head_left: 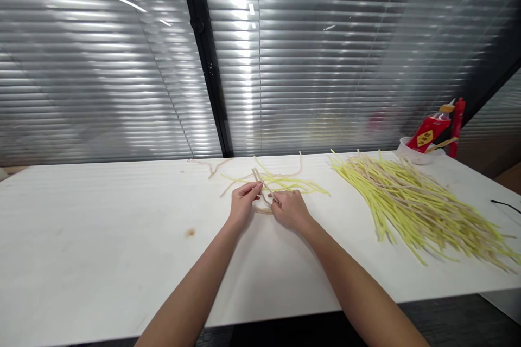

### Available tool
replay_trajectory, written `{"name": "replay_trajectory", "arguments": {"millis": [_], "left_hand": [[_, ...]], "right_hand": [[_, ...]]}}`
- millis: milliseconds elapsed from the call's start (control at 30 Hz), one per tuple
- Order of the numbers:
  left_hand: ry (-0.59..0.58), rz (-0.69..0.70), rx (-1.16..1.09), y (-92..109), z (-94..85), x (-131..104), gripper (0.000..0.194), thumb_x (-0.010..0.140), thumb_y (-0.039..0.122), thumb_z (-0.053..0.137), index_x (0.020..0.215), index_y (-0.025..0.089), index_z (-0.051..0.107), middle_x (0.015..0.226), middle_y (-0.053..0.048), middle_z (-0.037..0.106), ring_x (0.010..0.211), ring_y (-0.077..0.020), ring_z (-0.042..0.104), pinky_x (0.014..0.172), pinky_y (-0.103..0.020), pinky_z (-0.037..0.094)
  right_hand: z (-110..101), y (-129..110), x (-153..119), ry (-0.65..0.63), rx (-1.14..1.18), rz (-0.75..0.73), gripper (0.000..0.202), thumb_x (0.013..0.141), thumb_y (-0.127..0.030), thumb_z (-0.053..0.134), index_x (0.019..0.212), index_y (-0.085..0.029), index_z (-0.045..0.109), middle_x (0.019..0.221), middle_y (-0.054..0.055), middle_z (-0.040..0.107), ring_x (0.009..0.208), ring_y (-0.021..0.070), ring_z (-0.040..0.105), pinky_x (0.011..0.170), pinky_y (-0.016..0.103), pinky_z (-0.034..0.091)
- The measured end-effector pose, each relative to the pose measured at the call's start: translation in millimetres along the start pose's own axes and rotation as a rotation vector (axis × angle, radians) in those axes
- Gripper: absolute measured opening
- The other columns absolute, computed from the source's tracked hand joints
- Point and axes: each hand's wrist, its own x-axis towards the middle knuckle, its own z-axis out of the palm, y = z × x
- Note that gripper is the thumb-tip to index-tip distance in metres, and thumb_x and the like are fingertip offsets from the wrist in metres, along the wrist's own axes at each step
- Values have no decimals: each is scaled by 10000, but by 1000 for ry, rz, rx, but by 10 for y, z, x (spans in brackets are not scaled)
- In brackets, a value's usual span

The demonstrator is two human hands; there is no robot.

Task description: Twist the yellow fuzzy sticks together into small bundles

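Tan strips (262,181) pinched in both grips, left hand (243,201) and right hand (290,209) (fingers closed); table (101,227) beneath.

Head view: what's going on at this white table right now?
A person works at a white table with bare hands. The left hand and right hand pinch beige strands from a small loose bunch of yellow and beige strands. A far larger pile of strands lies to the right. A bowl with a red packet stands at the far right corner.
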Motion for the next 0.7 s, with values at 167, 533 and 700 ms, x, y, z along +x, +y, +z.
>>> {"name": "replay_trajectory", "arguments": {"millis": [167, 533, 700], "left_hand": [[-10, -37, -16, 42, 25, -27, 305, 642, 394, 739, 828, 153, 745, 827, -73, 693, 753, -154, 595, 676, -260, 458], [-27, -76, -44, 66, 44, -44, 311, 633, 405, 746, 810, 149, 739, 922, -110, 707, 845, -196, 628, 712, -278, 463], [-34, -91, -53, 55, 41, -42, 321, 631, 411, 748, 825, 156, 739, 947, -109, 705, 870, -197, 623, 720, -273, 461]], "right_hand": [[0, -3, -6, -1, -9, -15, 229, 805, -172, 448, 912, -209, 647, 959, 51, 703, 896, 194, 599, 751, 313, 254], [0, -15, -15, 19, -54, -37, 201, 792, -178, 468, 883, -214, 644, 876, 32, 699, 811, 181, 582, 698, 309, 220], [11, -20, -22, 33, -71, -49, 170, 787, -178, 473, 835, -210, 633, 836, 25, 692, 779, 177, 574, 693, 312, 213]]}}
